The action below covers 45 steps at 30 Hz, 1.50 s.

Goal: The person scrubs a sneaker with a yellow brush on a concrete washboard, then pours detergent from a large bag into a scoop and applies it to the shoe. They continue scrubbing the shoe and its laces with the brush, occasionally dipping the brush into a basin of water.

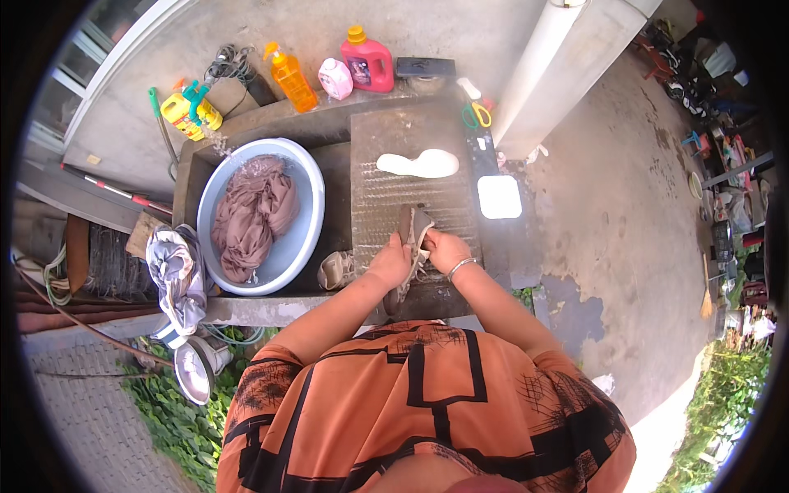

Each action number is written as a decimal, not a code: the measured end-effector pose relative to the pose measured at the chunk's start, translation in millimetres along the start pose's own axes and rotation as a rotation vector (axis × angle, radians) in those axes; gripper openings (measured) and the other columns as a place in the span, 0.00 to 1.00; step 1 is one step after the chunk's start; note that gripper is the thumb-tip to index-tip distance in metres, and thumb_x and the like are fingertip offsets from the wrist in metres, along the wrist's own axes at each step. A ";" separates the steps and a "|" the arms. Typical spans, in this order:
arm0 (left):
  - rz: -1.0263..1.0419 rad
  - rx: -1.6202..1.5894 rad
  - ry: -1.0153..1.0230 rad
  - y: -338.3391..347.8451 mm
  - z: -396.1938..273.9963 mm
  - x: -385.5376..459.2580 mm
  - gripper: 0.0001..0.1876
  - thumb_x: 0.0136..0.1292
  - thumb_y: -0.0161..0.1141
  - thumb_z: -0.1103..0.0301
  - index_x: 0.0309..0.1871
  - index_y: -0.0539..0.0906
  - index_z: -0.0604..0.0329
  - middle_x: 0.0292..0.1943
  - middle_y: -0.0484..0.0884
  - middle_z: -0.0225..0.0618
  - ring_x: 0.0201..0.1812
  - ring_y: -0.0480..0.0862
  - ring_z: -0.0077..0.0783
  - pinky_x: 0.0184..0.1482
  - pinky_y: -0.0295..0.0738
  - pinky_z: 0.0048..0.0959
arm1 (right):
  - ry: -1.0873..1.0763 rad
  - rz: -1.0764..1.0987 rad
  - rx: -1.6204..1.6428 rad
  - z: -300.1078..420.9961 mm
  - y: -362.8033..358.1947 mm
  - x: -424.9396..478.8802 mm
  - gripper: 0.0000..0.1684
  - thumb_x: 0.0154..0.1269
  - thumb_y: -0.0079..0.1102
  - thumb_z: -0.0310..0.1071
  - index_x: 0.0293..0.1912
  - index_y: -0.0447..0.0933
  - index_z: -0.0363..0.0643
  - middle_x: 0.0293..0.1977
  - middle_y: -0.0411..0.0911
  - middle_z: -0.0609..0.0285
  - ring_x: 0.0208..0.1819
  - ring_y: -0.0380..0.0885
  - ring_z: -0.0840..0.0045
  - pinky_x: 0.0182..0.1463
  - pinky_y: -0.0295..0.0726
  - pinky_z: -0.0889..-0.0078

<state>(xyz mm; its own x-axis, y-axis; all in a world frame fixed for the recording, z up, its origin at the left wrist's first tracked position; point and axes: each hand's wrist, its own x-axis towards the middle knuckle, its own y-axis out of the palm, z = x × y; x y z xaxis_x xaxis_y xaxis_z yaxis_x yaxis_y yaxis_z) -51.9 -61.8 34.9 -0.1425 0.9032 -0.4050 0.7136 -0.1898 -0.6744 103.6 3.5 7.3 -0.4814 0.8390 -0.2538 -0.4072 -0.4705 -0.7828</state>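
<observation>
My left hand (392, 261) grips the side of a brown and grey shoe (407, 265), held over the lower part of a ridged stone washboard slab (370, 135). My right hand (446, 249), with a silver bracelet at its wrist, pinches the light-coloured lace or tongue area at the shoe's other side. A white insole (425, 164) lies flat on the slab, above the shoe. Another pale shoe (337, 270) rests in the basin to the left of the slab, partly hidden by my left forearm.
A blue plastic tub (315, 246) with wet mauve cloth (256, 215) stands in the sink at left. Detergent bottles (368, 65) line the back ledge. Scissors (478, 115) and a white square object (499, 197) lie right of the slab. Bunched cloth (175, 271) hangs over the left edge.
</observation>
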 end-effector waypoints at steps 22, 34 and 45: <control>0.119 0.235 -0.003 -21.3 -15.3 -12.8 0.23 0.69 0.40 0.59 0.60 0.62 0.68 0.41 0.80 0.62 0.45 0.80 0.60 0.52 0.71 0.51 | 0.116 -0.076 0.646 -24.5 36.0 -13.6 0.14 0.65 0.54 0.36 0.50 0.76 0.47 0.28 0.79 0.55 0.27 0.77 0.65 0.30 0.74 0.66; 0.019 0.143 -0.061 -2.3 -1.9 0.4 0.19 0.70 0.40 0.59 0.53 0.64 0.67 0.38 0.80 0.64 0.44 0.80 0.63 0.50 0.71 0.52 | 0.004 0.002 -0.144 13.6 -9.8 -13.8 0.12 0.62 0.50 0.37 0.44 0.76 0.49 0.33 0.81 0.47 0.36 0.80 0.53 0.40 0.78 0.51; 0.019 0.129 -0.059 -10.7 -1.4 -2.2 0.18 0.71 0.40 0.58 0.52 0.64 0.67 0.40 0.79 0.67 0.45 0.78 0.65 0.51 0.70 0.53 | 0.015 0.002 -0.054 8.0 -0.5 -14.2 0.15 0.64 0.48 0.39 0.49 0.76 0.55 0.33 0.81 0.50 0.37 0.79 0.53 0.39 0.77 0.53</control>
<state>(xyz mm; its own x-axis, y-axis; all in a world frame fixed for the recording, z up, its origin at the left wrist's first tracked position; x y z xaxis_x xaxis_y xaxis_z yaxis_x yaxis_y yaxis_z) -58.2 -61.2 43.8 -0.1727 0.8756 -0.4512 0.6230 -0.2577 -0.7386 104.4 -10.4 15.8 -0.4699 0.8425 -0.2634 -0.3640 -0.4569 -0.8117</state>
